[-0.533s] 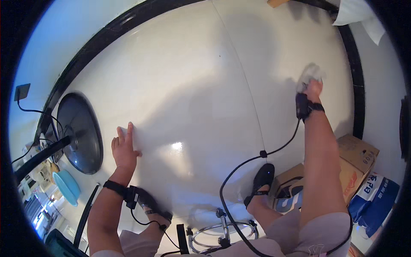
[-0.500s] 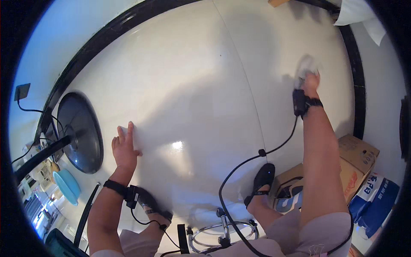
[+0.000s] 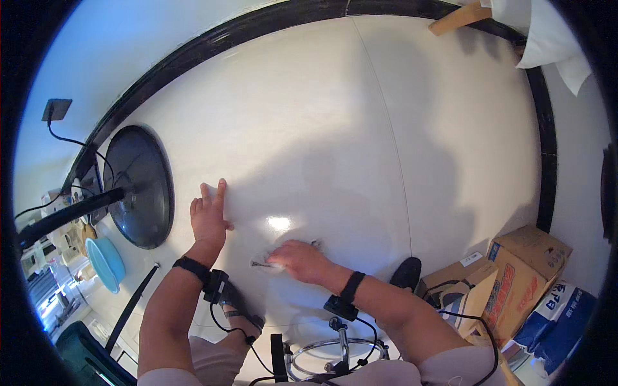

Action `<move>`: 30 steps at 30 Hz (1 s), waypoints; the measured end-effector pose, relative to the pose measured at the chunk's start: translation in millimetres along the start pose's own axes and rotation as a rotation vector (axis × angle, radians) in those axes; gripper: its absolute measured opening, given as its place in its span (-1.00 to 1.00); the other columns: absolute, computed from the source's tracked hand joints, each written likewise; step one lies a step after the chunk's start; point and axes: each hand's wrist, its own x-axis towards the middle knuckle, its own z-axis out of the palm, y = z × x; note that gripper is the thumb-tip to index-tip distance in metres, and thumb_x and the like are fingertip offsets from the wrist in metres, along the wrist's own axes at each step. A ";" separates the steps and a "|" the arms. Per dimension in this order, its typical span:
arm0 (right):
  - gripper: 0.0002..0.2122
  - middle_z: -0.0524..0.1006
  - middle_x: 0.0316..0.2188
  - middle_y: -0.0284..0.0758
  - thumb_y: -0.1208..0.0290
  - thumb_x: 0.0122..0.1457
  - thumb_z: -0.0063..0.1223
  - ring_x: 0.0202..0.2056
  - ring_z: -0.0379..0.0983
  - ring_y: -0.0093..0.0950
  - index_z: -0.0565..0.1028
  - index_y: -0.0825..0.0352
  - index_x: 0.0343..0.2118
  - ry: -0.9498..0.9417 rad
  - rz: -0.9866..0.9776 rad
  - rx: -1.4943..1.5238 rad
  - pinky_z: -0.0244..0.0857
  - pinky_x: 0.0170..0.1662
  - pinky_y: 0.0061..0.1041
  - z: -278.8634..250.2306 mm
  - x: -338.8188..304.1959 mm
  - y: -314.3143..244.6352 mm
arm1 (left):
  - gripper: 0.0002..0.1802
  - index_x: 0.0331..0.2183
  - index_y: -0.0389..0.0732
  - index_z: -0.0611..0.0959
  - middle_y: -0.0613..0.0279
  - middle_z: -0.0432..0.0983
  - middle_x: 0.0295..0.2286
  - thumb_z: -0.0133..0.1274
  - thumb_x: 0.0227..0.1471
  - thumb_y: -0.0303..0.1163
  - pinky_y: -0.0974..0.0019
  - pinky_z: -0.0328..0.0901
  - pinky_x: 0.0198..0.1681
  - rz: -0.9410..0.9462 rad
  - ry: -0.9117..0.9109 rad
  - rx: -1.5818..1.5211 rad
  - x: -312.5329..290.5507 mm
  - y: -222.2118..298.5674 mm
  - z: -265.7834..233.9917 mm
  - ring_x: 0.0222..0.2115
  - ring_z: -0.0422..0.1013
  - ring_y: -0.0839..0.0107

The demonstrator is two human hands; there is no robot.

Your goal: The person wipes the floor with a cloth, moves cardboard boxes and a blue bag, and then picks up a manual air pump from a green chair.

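My right hand (image 3: pixel 301 261) is closed over a crumpled whitish wipe (image 3: pixel 265 264) with dark smudges and presses it to the pale glossy floor (image 3: pixel 309 161), just in front of my feet. Part of the wipe is hidden under the palm; I cannot tell whether it is cloth or paper. Farther left, my left hand (image 3: pixel 209 215) rests on the floor with its fingers spread and nothing in it. Each wrist wears a black strap and a small cabled box.
A round black stand base (image 3: pixel 143 193) is at left, near a light blue basin (image 3: pixel 106 264). Cardboard boxes (image 3: pixel 524 270) and a blue-and-white bag (image 3: pixel 559 321) stand at right. A chrome ring base (image 3: pixel 322 361) is behind my feet. A wooden leg (image 3: pixel 459 18) stands far right.
My right hand has swept from the far right of the floor back to near my feet, carrying the wipe. The left hand stays spread on the floor. The view has shifted slightly.
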 end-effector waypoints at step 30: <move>-0.52 0.41 -0.10 -0.24 0.70 -0.13 -0.20 -0.06 0.27 -0.23 0.39 0.21 -0.07 0.018 0.148 0.013 0.08 0.07 -0.31 -46.0 56.0 22.9 | 0.16 0.16 0.16 0.04 -0.22 0.01 0.08 0.32 -0.48 -0.29 0.16 -0.05 0.15 0.047 0.068 -0.058 -5.8 -10.3 11.0 -0.01 0.20 0.05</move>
